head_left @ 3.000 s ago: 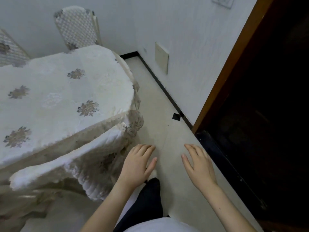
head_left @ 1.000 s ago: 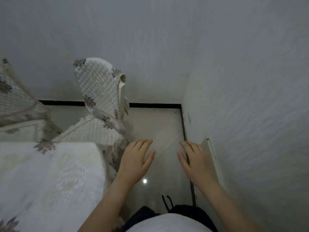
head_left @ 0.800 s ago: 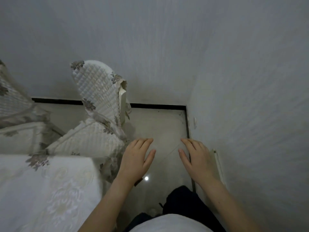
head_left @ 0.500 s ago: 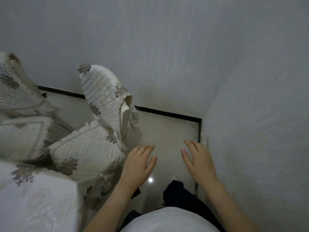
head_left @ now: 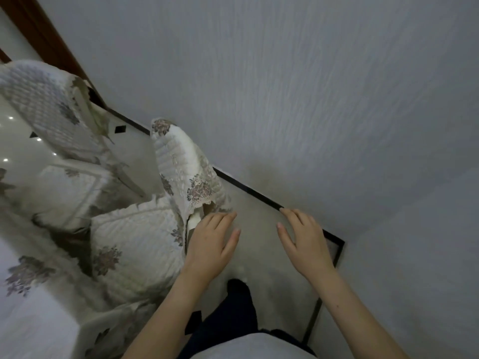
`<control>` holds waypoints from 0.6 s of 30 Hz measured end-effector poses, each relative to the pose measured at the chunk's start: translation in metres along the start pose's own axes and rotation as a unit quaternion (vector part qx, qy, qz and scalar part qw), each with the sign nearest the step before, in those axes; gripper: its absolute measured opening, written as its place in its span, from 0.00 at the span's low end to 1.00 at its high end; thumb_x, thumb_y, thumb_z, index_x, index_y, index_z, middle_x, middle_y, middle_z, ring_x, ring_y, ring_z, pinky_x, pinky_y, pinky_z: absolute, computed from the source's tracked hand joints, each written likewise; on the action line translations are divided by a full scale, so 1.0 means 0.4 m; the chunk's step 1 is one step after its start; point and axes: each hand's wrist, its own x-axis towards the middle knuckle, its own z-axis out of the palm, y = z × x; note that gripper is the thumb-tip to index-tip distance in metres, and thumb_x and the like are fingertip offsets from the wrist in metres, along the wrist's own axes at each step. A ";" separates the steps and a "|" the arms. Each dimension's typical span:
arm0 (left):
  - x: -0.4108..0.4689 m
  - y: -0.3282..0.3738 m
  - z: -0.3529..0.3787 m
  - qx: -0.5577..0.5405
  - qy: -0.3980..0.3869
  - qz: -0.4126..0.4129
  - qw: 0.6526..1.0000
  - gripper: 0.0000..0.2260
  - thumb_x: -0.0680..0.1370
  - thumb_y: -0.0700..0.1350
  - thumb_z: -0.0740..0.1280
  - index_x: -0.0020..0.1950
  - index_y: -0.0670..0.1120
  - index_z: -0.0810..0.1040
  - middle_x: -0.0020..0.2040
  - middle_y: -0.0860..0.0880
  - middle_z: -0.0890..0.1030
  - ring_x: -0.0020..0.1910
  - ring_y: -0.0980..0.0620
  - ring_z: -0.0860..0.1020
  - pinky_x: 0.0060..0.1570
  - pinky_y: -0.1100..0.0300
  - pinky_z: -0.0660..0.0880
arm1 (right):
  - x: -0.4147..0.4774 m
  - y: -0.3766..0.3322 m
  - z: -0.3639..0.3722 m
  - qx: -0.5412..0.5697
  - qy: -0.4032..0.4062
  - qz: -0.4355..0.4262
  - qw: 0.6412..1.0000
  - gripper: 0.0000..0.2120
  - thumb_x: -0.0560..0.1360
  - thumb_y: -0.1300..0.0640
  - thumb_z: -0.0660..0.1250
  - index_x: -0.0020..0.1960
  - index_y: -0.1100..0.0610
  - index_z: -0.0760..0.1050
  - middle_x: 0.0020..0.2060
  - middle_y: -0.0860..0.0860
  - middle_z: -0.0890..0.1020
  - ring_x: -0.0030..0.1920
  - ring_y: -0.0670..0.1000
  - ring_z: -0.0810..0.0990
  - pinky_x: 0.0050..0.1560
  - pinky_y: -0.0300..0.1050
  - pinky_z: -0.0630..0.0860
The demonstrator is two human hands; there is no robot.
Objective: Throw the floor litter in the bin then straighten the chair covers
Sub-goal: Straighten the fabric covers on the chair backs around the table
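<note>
A chair with a quilted cream cover (head_left: 181, 164), printed with grey flowers, stands just left of centre; the cover's lower edge hangs loose and crooked at the backrest's base. Its seat cushion (head_left: 134, 244) lies below and to the left. My left hand (head_left: 211, 244) hovers open, fingertips right beside the loose hem, holding nothing. My right hand (head_left: 304, 237) is open over the floor, apart from the chair. A second covered chair (head_left: 46, 104) stands farther left. No litter or bin is in view.
The table with its floral cloth (head_left: 28, 307) fills the lower left. White walls meet in a corner at the right, with a black skirting line (head_left: 261, 198) along the floor. A brown door frame (head_left: 49, 35) rises at the upper left. My dark trouser leg (head_left: 233, 314) is below.
I have walked from the table's near end to the corner and turned left. The nearer chair has come up close, and my left hand now reaches its cover's hem.
</note>
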 end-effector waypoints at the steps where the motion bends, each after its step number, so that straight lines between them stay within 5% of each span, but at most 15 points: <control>1: 0.024 -0.014 0.012 0.003 0.000 -0.009 1.000 0.21 0.82 0.55 0.55 0.65 0.44 0.77 0.59 0.51 0.79 0.60 0.52 0.75 0.62 0.63 0.64 | 0.036 0.010 0.012 0.000 -0.007 -0.007 1.000 0.25 0.80 0.42 0.52 0.68 0.56 0.73 0.59 0.50 0.78 0.59 0.51 0.75 0.60 0.53 0.74; 8: 0.248 -0.134 0.031 -0.009 0.075 -0.053 0.996 0.19 0.81 0.52 0.57 0.63 0.43 0.78 0.59 0.49 0.80 0.58 0.51 0.75 0.62 0.60 0.67 | 0.369 0.005 0.067 -0.015 -0.043 -0.082 0.996 0.25 0.80 0.42 0.52 0.67 0.57 0.73 0.58 0.51 0.79 0.57 0.52 0.76 0.57 0.51 0.74; 18: 0.432 -0.338 -0.079 0.035 0.162 -0.219 0.962 0.22 0.81 0.54 0.56 0.67 0.42 0.75 0.62 0.46 0.78 0.61 0.48 0.74 0.62 0.54 0.70 | 0.776 -0.170 0.162 0.014 -0.103 -0.259 0.960 0.24 0.81 0.45 0.54 0.68 0.59 0.73 0.60 0.54 0.78 0.61 0.54 0.74 0.62 0.53 0.73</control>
